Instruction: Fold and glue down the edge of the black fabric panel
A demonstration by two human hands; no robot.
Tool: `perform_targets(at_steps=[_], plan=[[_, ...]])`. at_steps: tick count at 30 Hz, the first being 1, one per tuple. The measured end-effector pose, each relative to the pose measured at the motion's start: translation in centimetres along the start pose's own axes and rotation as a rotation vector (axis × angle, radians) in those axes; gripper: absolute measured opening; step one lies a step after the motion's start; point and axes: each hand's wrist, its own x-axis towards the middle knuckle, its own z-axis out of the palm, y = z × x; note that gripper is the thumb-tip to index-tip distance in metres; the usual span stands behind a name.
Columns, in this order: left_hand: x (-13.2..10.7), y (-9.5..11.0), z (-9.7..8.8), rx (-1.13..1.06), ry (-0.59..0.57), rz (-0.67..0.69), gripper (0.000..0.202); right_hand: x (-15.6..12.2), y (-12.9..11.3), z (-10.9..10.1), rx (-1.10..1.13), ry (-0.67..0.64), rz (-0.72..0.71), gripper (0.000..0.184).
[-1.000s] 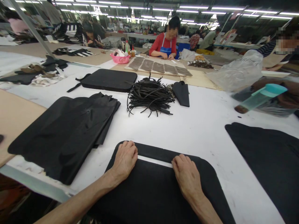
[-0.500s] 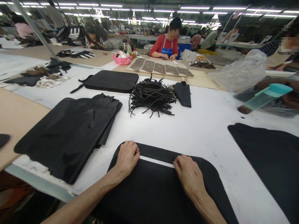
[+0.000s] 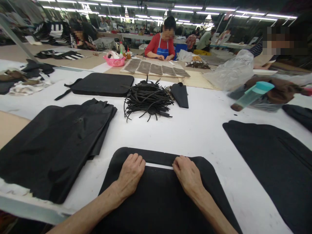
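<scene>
A large black panel (image 3: 156, 198) with rounded corners, leather-like or fabric, lies before me on the white tabletop. A narrow white line (image 3: 159, 166) crosses it near its far edge; whether this is a strip or a gap, I cannot tell. My left hand (image 3: 131, 170) is closed at the line's left end, fingers curled over the black band (image 3: 158, 158) beyond it. At the right end, my right hand (image 3: 187, 174) pinches the same band with thumb and fingers. The fingertips are partly hidden. Further off lies a bundle of thin black strips (image 3: 148, 99).
Folded black pieces (image 3: 56, 143) lie on the left, another black panel (image 3: 270, 156) on the right. Behind are a black padded slab (image 3: 102, 84), a small black piece (image 3: 180, 94) and a turquoise-lidded bottle (image 3: 253, 96). A co-worker in red (image 3: 159, 45) sits across the table.
My right hand has shifted closer to my left, and the visible white line between them is shorter and thinner. The camera view has turned slightly right.
</scene>
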Motion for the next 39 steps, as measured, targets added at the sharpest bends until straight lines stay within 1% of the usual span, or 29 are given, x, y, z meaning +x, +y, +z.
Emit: perform_targets(at_steps=[4, 8, 13, 18, 20, 23, 25, 27, 29, 31, 33, 34, 36, 39], plan=[[-0.5, 0.4, -0.4, 0.102, -0.013, 0.048, 0.022, 0.4, 0.2, -0.1, -0.015, 0.005, -0.013, 0.018], [-1.1, 1.1, -0.3, 0.189, -0.031, 0.108, 0.042, 0.8, 0.2, -0.5, -0.034, -0.044, 0.016, 0.020], [-1.1, 1.9, -0.5, 0.302, -0.060, 0.119, 0.046, 1.1, 0.5, -0.4, -0.022, -0.070, 0.012, 0.021], [-0.5, 2.9, -0.7, 0.374, -0.137, 0.142, 0.053, 1.1, 0.5, -0.3, -0.027, -0.067, 0.022, 0.022], [-0.7, 3.3, -0.3, 0.372, -0.117, 0.138, 0.058, 1.1, 0.4, -0.4, -0.028, -0.069, 0.027, 0.022], [-1.1, 3.7, 0.3, 0.377, -0.021, 0.138, 0.066, 0.9, 0.1, -0.7, -0.031, -0.075, 0.042, 0.021], [-1.2, 3.8, 0.6, 0.392, 0.033, 0.182, 0.068, 0.9, 0.0, -0.8, -0.031, -0.081, 0.053, 0.020], [-1.0, 3.7, 0.5, 0.421, 0.058, 0.221, 0.069, 0.8, 0.1, -0.9, -0.028, -0.089, 0.060, 0.020], [-0.6, 3.3, 0.2, 0.442, 0.067, 0.228, 0.067, 0.9, 0.1, -0.9, -0.018, -0.102, 0.056, 0.020], [-0.2, 2.7, -0.2, 0.416, 0.030, 0.205, 0.063, 0.9, 0.3, -0.9, -0.006, -0.116, 0.052, 0.020], [-0.2, 1.8, -0.6, 0.346, -0.049, 0.189, 0.057, 1.0, 0.4, -1.0, 0.003, -0.128, 0.051, 0.020], [-0.3, 1.3, -0.7, 0.312, -0.090, 0.178, 0.054, 1.0, 0.4, -1.0, 0.006, -0.130, 0.052, 0.020], [-0.9, 0.2, -0.8, 0.277, -0.121, 0.137, 0.049, 1.0, 0.4, -1.0, 0.010, -0.133, 0.055, 0.021], [-2.1, -0.8, -0.4, 0.274, -0.084, 0.071, 0.045, 1.0, 0.1, -1.1, 0.010, -0.134, 0.057, 0.022]])
